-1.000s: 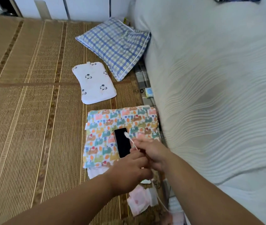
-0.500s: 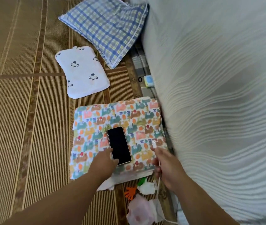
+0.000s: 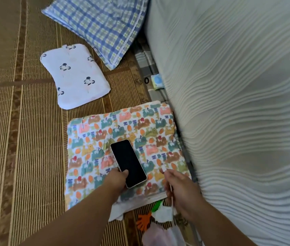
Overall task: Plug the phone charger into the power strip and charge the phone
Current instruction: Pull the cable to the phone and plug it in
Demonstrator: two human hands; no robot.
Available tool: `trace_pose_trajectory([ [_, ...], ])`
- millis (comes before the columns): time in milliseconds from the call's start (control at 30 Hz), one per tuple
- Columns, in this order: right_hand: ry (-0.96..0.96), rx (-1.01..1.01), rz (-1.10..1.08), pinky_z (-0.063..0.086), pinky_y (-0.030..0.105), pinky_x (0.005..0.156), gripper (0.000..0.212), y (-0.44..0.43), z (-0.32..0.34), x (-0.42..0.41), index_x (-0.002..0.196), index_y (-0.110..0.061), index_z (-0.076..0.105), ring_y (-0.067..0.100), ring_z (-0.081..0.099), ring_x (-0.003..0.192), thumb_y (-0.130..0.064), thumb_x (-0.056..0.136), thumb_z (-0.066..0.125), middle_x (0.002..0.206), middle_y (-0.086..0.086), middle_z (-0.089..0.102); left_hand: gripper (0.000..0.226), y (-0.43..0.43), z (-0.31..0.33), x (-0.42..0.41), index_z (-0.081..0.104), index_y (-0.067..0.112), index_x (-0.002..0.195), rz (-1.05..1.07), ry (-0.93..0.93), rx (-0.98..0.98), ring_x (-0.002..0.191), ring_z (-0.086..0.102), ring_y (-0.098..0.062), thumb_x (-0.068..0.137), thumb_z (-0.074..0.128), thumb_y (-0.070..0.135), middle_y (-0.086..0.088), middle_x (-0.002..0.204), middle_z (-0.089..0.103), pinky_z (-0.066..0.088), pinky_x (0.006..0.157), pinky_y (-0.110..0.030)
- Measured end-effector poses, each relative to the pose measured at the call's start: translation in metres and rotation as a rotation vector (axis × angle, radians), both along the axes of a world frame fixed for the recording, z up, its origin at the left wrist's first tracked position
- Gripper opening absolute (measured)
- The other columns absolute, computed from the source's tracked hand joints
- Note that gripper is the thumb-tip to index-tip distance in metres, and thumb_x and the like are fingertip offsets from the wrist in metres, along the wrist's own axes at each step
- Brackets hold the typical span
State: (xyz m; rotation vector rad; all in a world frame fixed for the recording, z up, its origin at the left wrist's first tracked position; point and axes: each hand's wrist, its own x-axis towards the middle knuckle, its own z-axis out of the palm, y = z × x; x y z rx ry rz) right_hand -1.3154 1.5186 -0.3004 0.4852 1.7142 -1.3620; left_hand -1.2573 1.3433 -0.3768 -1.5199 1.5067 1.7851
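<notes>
A black-screened phone (image 3: 129, 162) lies face up on a colourful animal-print pad (image 3: 94, 151). My left hand (image 3: 116, 179) grips the phone's near left corner, thumb resting on the screen. To the right of the phone, my right hand (image 3: 181, 189) is closed on a thin white charger cable (image 3: 171, 197), which runs down from the fingers toward me. The cable's plug end is blurred at my fingertips and is not in the phone. No power strip is in view.
A white ribbed blanket (image 3: 238, 112) rises along the right. A small white cartoon-print pillow (image 3: 75, 77) and a blue plaid pillow (image 3: 103, 25) lie farther away on the woven mat (image 3: 16, 139). Tissue and small toys (image 3: 158, 221) sit near my right wrist.
My hands have parted from in front of the phone. The left hand went to the phone and closed on its near corner. The right hand carried the cable to the right.
</notes>
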Motion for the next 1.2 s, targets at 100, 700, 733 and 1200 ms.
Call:
trace_pose_trajectory([
  [100,0.054,-0.003,0.092,0.028,0.028,0.044,0.026,-0.005,0.033,-0.001,0.118,-0.023,0.057,0.010,0.032,0.044,-0.033,0.097,0.044,0.055,-0.003,0.042,0.025,0.004,0.044,-0.005,0.049,0.004,0.120,0.090,0.074,0.073,0.070,0.057,-0.024,0.097,0.044,0.013,-0.011,0.089,0.061,0.046,0.048,-0.028],
  [700,0.532,-0.148,0.265,0.056,0.043,0.085,0.026,-0.012,0.320,0.062,0.087,-0.012,0.064,0.018,0.066,0.062,-0.022,0.096,0.042,0.056,0.000,0.064,0.011,0.015,0.387,0.030,0.057,0.017,0.086,0.207,0.650,0.083,0.046,0.053,-0.009,0.094,0.050,0.019,-0.004,0.077,0.063,0.039,0.035,-0.015],
  [733,0.549,-0.151,0.270,0.056,0.042,0.084,0.027,-0.011,0.328,0.067,0.088,-0.011,0.064,0.017,0.066,0.062,-0.022,0.097,0.041,0.056,0.001,0.064,0.010,0.016,0.395,0.036,0.057,0.018,0.087,0.204,0.661,0.075,0.049,0.052,-0.009,0.094,0.050,0.019,-0.003,0.078,0.063,0.039,0.035,-0.014],
  [1200,0.631,-0.122,0.298,0.055,0.022,0.062,0.026,0.003,0.358,0.104,0.078,-0.012,0.068,0.010,0.066,0.053,-0.017,0.092,0.047,0.048,0.000,0.064,0.016,0.043,0.423,0.087,0.059,0.018,0.106,0.131,0.746,-0.194,0.066,0.062,-0.013,0.095,0.047,0.019,-0.007,0.097,0.072,0.045,0.053,-0.022],
])
